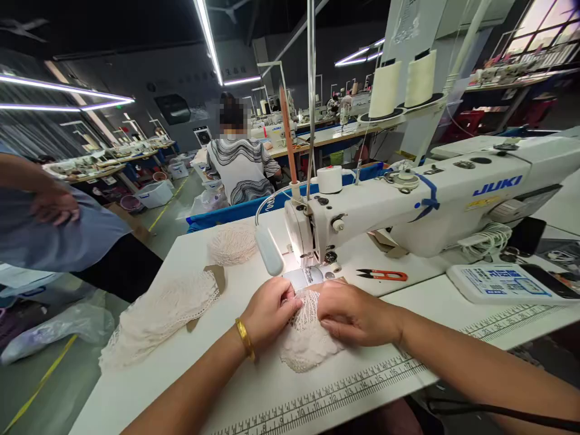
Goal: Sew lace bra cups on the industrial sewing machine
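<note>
A piece of cream lace fabric [310, 347] lies gathered on the table just in front of the needle area of a white sewing machine [362, 211]. My left hand [270, 308], with a gold bracelet at the wrist, pinches the lace at its left edge. Opposite it, my right hand [348, 311] has its fingers curled closed on the lace's right side. Both hands sit close to the metal needle plate [302, 278], lit by the lamp [269, 249]. Parts of the lace are hidden under my fingers.
Left of the machine lie a lace stack [165, 311] and a lace bundle [233, 243]. Orange thread snips [383, 275] rest right of the needle. A white box [493, 284] stands farther right. A printed ruler [335, 396] runs along the front edge. People are beyond the table.
</note>
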Demonstrator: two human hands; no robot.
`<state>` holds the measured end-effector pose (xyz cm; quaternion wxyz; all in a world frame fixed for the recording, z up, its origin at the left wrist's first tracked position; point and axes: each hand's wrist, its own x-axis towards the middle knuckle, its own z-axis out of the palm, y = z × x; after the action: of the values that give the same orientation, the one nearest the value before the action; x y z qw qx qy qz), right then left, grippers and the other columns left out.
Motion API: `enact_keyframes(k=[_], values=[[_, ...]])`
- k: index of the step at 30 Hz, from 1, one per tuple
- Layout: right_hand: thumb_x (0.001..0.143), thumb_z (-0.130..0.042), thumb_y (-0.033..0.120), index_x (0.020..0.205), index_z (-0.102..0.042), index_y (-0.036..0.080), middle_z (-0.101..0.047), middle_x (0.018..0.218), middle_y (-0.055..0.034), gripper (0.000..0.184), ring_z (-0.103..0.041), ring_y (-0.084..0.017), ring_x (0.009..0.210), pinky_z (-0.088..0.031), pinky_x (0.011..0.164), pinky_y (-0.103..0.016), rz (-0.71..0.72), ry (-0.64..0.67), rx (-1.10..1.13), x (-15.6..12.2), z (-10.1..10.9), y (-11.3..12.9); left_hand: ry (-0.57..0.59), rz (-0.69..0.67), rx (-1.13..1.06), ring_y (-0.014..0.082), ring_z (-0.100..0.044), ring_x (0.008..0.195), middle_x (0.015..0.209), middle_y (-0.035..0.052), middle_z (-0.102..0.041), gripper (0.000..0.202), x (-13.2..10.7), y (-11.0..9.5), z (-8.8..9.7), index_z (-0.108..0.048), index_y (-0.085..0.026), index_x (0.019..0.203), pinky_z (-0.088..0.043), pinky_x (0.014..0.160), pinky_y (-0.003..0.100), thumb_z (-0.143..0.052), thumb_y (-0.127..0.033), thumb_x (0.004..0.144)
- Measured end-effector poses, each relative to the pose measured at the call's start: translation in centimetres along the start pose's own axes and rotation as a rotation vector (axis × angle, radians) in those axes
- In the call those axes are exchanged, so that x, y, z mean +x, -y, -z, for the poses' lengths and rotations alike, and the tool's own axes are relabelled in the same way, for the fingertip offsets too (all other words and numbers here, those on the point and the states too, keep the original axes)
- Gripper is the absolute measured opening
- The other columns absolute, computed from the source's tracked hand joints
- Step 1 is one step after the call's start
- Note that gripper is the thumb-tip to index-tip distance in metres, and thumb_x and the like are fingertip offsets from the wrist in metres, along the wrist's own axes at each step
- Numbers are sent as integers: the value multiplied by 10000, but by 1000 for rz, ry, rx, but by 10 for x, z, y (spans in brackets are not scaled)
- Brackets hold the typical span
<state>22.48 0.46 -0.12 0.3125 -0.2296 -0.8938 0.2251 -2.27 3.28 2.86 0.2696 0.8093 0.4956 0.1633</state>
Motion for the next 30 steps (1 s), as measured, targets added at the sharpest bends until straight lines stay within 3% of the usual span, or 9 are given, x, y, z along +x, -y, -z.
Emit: enact_keyframes(k=[3, 6, 8, 11, 16, 20, 25, 30], values=[[1047, -596, 438, 1195, -631, 206, -718, 1169, -95, 277, -630, -258, 1056, -467, 966, -423, -156, -111, 39, 4, -2, -1, -10, -12, -114, 186, -547, 662, 710, -6, -612, 285, -8, -8, -7, -489, -248, 733, -422, 609, 296, -572, -467, 895], [1031, -640, 364, 1072, -652, 207, -731, 1036, -62, 163, -643, -235, 960, -482, 921, -385, -261, -178, 85, 8, -8, -3, -70, 3, -307, 172, -536, 628, 700, -16, -609, 254, -13, -12, -13, -558, -242, 780, -431, 582, 281, -648, -466, 861], [1029, -611, 277, 952, -638, 211, -717, 924, -32, 105, -628, -210, 866, -475, 858, -352, -266, -234, 109, 9, -11, -2, -80, 23, -409, 178, -563, 640, 730, -9, -634, 244, -14, -13, -14, -641, -233, 865, -462, 586, 282, -668, -475, 856], [1020, -609, 243, 928, -627, 213, -713, 897, -18, 98, -606, -195, 821, -455, 815, -335, -266, -278, 109, 11, -12, 1, -82, 39, -449, 187, -594, 667, 747, 7, -661, 283, -13, -14, -14, -709, -225, 874, -495, 607, 288, -657, -503, 884], [987, -660, 292, 1014, -649, 216, -687, 853, 0, 81, -620, -195, 813, -473, 829, -339, -343, -281, 191, 12, -8, 9, -80, 28, -478, 183, -602, 663, 755, 14, -668, 297, -15, -15, -17, -705, -222, 825, -511, 599, 284, -653, -500, 912], [1008, -600, 247, 946, -634, 217, -712, 881, -7, 77, -604, -189, 809, -463, 831, -343, -319, -297, 149, 13, -9, 10, -102, -2, -432, 188, -608, 690, 778, 19, -680, 262, -15, -13, -21, -714, -224, 862, -513, 620, 288, -656, -470, 930], [1008, -585, 223, 903, -615, 224, -732, 897, -4, 109, -604, -188, 807, -453, 812, -337, -276, -333, 124, 14, -10, 10, -166, -89, -416, 215, -682, 873, 965, 43, -741, 181, -12, -13, -26, -700, -234, 871, -556, 764, 310, -684, -405, 927], [957, -603, 180, 862, -607, 229, -715, 841, 15, 107, -603, -177, 769, -457, 806, -328, -265, -350, 125, 15, -10, 13, -197, -18, -455, 170, -593, 673, 728, -2, -645, 225, -14, -18, -30, -611, -231, 768, -511, 629, 272, -685, -411, 880]])
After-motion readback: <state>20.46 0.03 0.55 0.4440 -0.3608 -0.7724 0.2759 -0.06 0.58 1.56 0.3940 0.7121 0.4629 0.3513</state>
